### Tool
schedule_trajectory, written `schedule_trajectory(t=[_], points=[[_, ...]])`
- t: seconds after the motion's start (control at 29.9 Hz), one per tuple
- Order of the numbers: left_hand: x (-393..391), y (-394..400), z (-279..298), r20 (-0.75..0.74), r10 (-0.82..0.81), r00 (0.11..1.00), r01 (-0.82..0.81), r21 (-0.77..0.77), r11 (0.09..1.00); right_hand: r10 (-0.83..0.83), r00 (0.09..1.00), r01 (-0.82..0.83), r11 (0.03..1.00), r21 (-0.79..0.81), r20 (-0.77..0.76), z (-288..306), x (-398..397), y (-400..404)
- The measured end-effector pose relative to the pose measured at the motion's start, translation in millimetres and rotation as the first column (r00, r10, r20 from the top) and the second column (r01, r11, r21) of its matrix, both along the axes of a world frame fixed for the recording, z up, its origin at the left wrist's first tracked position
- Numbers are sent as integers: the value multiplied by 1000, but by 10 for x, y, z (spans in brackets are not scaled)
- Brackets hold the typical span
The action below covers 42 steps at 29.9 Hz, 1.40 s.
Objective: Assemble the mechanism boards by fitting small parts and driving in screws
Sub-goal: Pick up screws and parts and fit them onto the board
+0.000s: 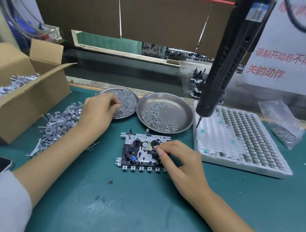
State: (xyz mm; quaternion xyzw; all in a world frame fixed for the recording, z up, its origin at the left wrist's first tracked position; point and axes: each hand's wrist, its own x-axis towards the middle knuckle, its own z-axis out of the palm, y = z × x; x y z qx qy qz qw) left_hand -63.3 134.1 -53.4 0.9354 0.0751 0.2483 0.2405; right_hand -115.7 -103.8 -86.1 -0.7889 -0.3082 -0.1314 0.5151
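A person is working at a green surface [128, 201], seen from above through a head-worn camera. A mechanism board [140, 153] is lying flat near the middle of the surface, just in front of two shallow metal dishes of screws, likely kept there so both hands reach them without stretching.

The left hand [98, 112] is reaching forward into the left dish [127, 96], palm down, fingers curled over the screw pile as if picking one up; whether it is already holding a screw cannot be told. The right hand [180, 162] is resting on the board's right side, thumb and forefinger pinched together over a small part near the black wheels, apparently seating it or steadying it; the part itself is too small to identify.

The right dish [182, 106] is sitting just beside the left one. An electric screwdriver [217, 83] is hanging above the surface's right side, tip down, untouched. Below it, a white foam tray [208, 149] of small parts is lying along the right edge. A cardboard box [29, 94] and loose grey metal clips [60, 123] are occupying the left edge.
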Motion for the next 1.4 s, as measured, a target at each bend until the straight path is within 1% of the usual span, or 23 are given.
schedule_trajectory(t=[0.1, 0.17, 0.27, 0.3, 0.37, 0.4, 0.47, 0.5, 0.53, 0.57, 0.67, 0.8, 0.87, 0.94, 1.0, 1.07, 1.24, 1.3, 1.34, 1.37, 1.4], points=[[-190, -133, 48, 84, -105, 991, 122, -234, 965, -18, 1000, 18, 1000, 2, 15, -13, -1, -11], [-340, -247, 28, 142, -183, 973, 220, -324, 920, -64, 997, 64, 998, 0, 53, 5, 5, -6], [-482, -372, -37, 199, -233, 952, 302, -483, 822, -157, 973, 163, 986, -21, 169, 121, 126, 12], [-493, -395, -56, 213, -235, 948, 315, -537, 782, -181, 968, 192, 980, -48, 173, 190, 212, 26], [-499, -426, -92, 246, -219, 944, 325, -586, 742, -210, 973, 225, 957, -181, 93, 340, 433, 71], [-503, -438, -110, 258, -213, 942, 328, -589, 739, -222, 975, 218, 928, -301, 22, 399, 553, 107], [-519, -461, -150, 270, -200, 942, 328, -608, 723, -255, 963, 162, 811, -562, -90, 447, 749, 193], [-526, -469, -168, 268, -193, 944, 322, -621, 714, -274, 954, 137, 753, -644, -118, 448, 820, 238], [-531, -480, -181, 264, -185, 947, 314, -628, 712, -295, 946, 127, 719, -683, -136, 445, 873, 276], [-532, -487, -186, 261, -174, 949, 305, -630, 714, -317, 937, 130, 711, -691, -150, 437, 914, 300], [-531, -494, -180, 277, -146, 950, 295, -636, 713, -364, 917, 173, 732, -659, -163, 413, 976, 322], [-546, -539, -177, 294, -160, 942, 316, -625, 714, -363, 924, 231, 778, -585, -118, 376, 977, 277], [-555, -566, -186, 299, -174, 938, 330, -621, 711, -349, 932, 253, 822, -511, -100, 368, 958, 241], [-563, -577, -197, 308, -184, 933, 343, -615, 710, -337, 935, 269, 875, -404, -107, 372, 933, 209], [-568, -578, -208, 315, -190, 930, 351, -603, 717, -323, 933, 266, 916, -299, -159, 368, 910, 180], [-566, -578, -215, 321, -194, 927, 356, -593, 722, -311, 930, 264, 936, -234, -195, 363, 895, 152], [-557, -581, -217, 325, -204, 923, 367, -592, 717, -326, 917, 275, 934, -229, -231, 353, 859, 122], [-558, -578, -217, 327, -207, 922, 372, -599, 709, -324, 912, 277, 939, -204, -251, 375, 822, 128], [-558, -579, -215, 328, -209, 921, 375, -605, 702, -312, 907, 275, 948, -163, -282, 395, 792, 128], [-562, -580, -213, 330, -212, 920, 379, -609, 696, -274, 899, 261, 962, -86, -341, 421, 748, 127], [-566, -585, -208, 334, -216, 918, 385, -611, 692, -198, 884, 231, 973, 26, -423, 456, 685, 131]])
